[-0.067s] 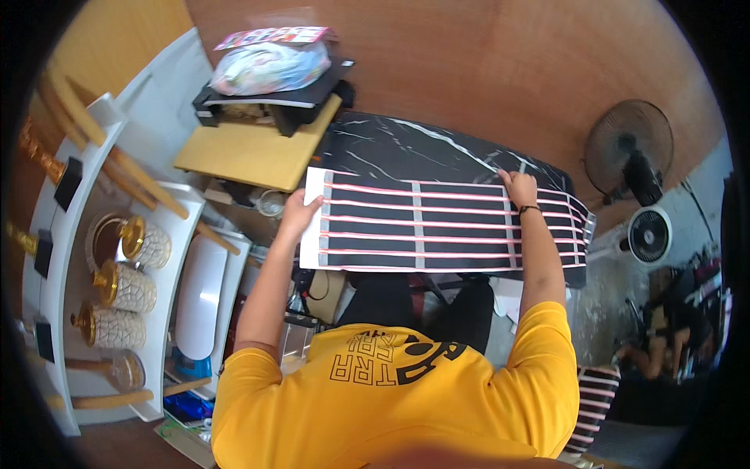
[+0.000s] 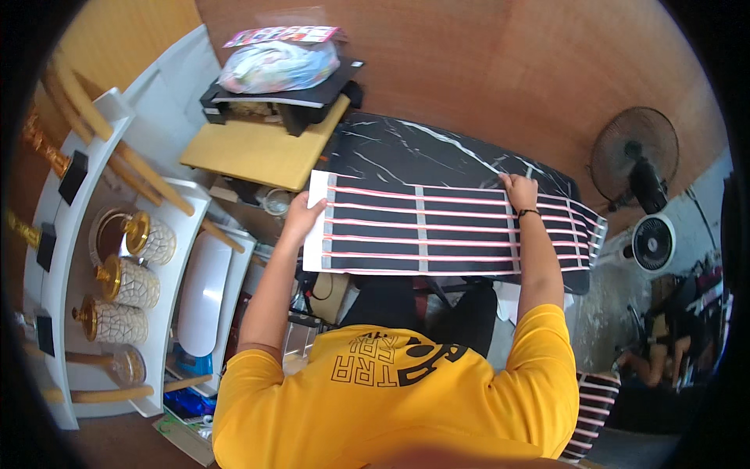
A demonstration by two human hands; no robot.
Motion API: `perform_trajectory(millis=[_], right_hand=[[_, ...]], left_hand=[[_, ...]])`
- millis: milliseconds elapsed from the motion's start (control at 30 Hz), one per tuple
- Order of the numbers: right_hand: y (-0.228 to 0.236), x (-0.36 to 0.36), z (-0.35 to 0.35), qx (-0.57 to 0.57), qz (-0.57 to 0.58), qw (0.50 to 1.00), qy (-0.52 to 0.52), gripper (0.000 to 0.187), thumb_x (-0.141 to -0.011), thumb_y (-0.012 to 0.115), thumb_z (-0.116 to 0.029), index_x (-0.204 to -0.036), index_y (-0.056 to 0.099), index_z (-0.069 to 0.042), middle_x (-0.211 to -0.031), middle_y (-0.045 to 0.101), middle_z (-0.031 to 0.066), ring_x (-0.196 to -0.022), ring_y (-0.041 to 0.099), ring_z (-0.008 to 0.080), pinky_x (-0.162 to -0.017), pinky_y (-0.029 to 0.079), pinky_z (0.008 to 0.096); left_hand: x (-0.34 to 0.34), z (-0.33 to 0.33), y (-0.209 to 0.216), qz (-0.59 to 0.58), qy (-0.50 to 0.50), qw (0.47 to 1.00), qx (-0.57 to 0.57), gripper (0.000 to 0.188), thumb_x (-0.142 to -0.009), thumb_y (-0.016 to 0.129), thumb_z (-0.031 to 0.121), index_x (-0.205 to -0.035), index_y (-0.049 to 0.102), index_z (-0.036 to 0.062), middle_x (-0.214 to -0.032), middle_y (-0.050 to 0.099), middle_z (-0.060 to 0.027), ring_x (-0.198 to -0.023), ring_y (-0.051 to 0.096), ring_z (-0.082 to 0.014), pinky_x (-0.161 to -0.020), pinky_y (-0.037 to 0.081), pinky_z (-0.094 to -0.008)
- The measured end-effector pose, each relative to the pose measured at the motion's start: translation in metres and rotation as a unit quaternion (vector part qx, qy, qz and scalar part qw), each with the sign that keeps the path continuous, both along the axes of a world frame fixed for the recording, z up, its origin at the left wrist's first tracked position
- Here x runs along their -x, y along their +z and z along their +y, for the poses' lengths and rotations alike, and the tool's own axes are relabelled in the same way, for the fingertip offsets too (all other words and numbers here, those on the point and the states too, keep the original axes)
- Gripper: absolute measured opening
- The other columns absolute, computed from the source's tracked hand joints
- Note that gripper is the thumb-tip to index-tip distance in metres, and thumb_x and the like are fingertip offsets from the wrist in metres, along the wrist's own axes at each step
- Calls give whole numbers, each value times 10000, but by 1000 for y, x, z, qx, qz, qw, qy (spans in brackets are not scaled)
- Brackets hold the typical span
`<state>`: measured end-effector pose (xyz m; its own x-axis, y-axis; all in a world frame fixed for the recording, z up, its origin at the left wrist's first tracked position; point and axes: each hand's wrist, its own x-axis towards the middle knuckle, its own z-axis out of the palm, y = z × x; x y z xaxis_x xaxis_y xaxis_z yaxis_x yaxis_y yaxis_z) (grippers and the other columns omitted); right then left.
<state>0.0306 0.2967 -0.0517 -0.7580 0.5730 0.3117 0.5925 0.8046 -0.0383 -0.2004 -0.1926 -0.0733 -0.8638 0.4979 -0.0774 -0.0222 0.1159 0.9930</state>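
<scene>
A long black sheet [image 2: 461, 228] with pink-and-white lengthwise stripes, grey cross bands and a white left end stretches between my hands. It lies over a black table with white marble veining [image 2: 383, 144], its near edge along the table's front. My left hand [image 2: 303, 215] pinches the white end, thumb on top. At the far edge, right of the middle, my right hand [image 2: 519, 191] grips the sheet with bent fingers; a dark band circles that wrist. The sheet's right end bends at the table's right side.
At the back left, a yellow board [image 2: 258, 152] and a black stand hold a plastic bag [image 2: 280, 66]. White shelves [image 2: 176, 258] with gold-lidded jars [image 2: 150, 238] rise on the left. Two fans [image 2: 634, 156] stand at the right. More striped sheet [image 2: 595, 410] hangs beside my right elbow.
The view has shifted slightly, so most things sit a little further right. Both hands keep their places on the striped sheet.
</scene>
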Motion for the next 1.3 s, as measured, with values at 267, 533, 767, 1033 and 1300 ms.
perform_trajectory(millis=[267, 533, 767, 1033, 1300], right_hand=[[-11, 136, -206, 186, 271, 900, 285, 249, -881, 660, -276, -863, 710, -32, -904, 674, 158, -903, 617, 334, -821, 471, 443], [-1, 176, -356, 177, 300, 901, 259, 245, -824, 708, -261, -998, 714, -88, -1089, 609, 84, -1117, 502, 285, -961, 327, 492], [-14, 181, -356, 238, 319, 880, 257, 223, -799, 744, -299, -850, 669, -95, -940, 596, 52, -969, 525, 268, -842, 333, 445], [-24, 187, -349, 315, 293, 871, 238, 200, -749, 782, -311, -771, 700, -130, -829, 638, 28, -915, 541, 251, -825, 317, 435], [-24, 187, -346, 326, 298, 863, 245, 183, -711, 804, -279, -743, 710, -125, -830, 675, 24, -929, 562, 230, -855, 318, 423]], left_hand=[[-10, -22, -5, -9, 100, 994, -42, 174, -924, 644, 92, -1051, 630, -25, -999, 700, -96, -882, 642, -150, -809, 497, -300], [-16, -21, -3, 82, 137, 987, 21, 159, -901, 669, 107, -997, 645, -17, -894, 709, -88, -809, 648, -135, -747, 501, -297], [-17, -21, 8, 97, 109, 988, 53, 208, -909, 674, 125, -1052, 648, -24, -946, 696, -79, -849, 634, -140, -788, 490, -299], [37, -5, 65, 324, -54, 926, 189, 248, -883, 683, 188, -1056, 696, 11, -938, 701, -130, -816, 647, -202, -769, 496, -328], [86, 34, 113, 281, -326, 814, 390, 193, -824, 700, 190, -902, 747, 19, -738, 704, -132, -657, 640, -204, -672, 506, -340]])
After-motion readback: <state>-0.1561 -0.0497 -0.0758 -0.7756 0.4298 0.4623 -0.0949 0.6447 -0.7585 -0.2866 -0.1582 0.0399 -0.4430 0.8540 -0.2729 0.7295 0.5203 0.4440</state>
